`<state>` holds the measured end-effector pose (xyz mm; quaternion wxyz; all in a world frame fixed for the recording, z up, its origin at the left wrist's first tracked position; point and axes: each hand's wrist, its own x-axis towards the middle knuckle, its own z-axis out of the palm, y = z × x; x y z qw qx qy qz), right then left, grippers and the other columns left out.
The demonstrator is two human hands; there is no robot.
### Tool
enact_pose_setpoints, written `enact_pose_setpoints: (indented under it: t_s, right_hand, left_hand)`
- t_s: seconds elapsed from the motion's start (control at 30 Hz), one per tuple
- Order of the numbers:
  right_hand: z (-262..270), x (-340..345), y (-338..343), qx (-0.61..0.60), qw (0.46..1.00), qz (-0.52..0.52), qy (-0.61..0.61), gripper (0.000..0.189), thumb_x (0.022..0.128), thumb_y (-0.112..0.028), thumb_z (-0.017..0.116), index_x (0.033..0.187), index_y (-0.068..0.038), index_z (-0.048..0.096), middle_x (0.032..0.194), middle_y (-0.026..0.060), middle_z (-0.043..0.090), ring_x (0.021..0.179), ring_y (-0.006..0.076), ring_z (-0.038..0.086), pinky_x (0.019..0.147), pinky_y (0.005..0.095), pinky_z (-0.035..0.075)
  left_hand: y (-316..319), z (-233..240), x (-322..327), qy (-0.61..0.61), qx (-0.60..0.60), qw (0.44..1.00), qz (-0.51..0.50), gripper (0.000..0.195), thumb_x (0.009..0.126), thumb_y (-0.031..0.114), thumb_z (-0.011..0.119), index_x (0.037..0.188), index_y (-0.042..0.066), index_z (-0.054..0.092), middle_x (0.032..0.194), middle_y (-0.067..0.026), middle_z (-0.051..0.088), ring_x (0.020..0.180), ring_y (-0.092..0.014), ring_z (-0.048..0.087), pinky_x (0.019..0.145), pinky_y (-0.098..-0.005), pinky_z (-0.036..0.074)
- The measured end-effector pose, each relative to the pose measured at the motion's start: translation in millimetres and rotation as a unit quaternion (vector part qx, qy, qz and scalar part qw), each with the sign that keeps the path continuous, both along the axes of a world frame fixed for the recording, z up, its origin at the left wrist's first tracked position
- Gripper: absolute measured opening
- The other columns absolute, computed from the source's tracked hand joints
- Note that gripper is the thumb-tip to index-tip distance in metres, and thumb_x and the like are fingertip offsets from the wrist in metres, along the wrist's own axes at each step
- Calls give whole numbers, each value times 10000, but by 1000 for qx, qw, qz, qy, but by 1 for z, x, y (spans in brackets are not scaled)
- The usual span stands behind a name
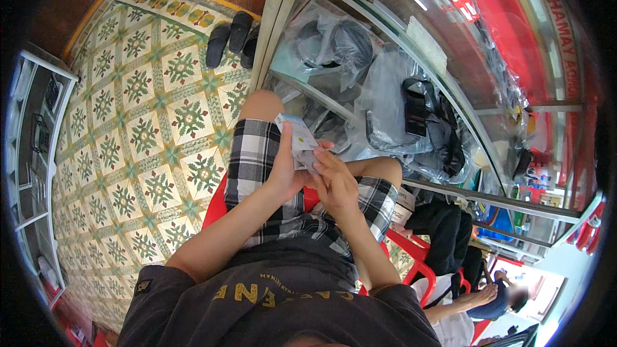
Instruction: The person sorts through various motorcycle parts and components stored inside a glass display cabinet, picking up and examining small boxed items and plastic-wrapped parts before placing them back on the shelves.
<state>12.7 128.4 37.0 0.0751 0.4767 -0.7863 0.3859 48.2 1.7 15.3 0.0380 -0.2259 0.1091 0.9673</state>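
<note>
A small white and blue carton [297, 132] with a green dot and printing is held above my lap. My left hand [287, 171] grips it, the thumb lying along its left side. At the carton's near end, the fingers of my right hand [336, 180] pinch a pale greyish part [304, 160]. Whether that part is an end flap or something separate, I cannot tell. Under both hands are my black and white plaid shorts [255, 154], and a bit of a red seat shows between my legs.
A glass display case [332, 106] holding plastic-wrapped goods [337, 48] stands close ahead and to the right. Dark slippers [229, 38] lie on the patterned tile floor [144, 130]. A shelf unit [36, 178] is at far left. People sit at right, near a red plastic chair [419, 255].
</note>
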Motion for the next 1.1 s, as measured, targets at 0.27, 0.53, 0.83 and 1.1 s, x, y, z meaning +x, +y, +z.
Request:
enact_pose_setpoints:
  t_s: [0.27,0.53,0.83,1.1]
  right_hand:
    - [22,-4,-16,18,997,-10,79,190,687,-13,709,862,-34,638,1091,133,565,978,333,561,786,393,458]
    - [21,-12,-29,-61,979,-87,-174,428,652,-52,746,1019,-50,525,1049,147,539,951,280,533,789,332,427]
    - [34,-20,-23,8,990,-8,-143,376,670,-27,706,1017,-48,562,1120,144,548,981,294,551,806,338,450]
    - [22,-12,-17,-12,986,-63,-157,300,652,-25,706,932,-47,600,1121,144,552,1038,315,541,864,382,437]
  left_hand:
    - [-4,9,-2,-4,12,999,32,702,845,676,323,1094,40,488,993,-106,594,880,-221,583,746,-338,480]
    - [-6,4,1,72,24,997,-8,639,862,646,331,1061,60,490,883,-88,580,782,-211,568,700,-328,475]
    - [-13,6,1,111,96,989,-28,623,874,630,320,1067,67,506,868,-84,577,761,-195,575,690,-294,484]
    - [-7,7,4,98,72,992,-44,591,861,608,399,1129,90,491,914,-80,584,817,-189,588,717,-304,492]
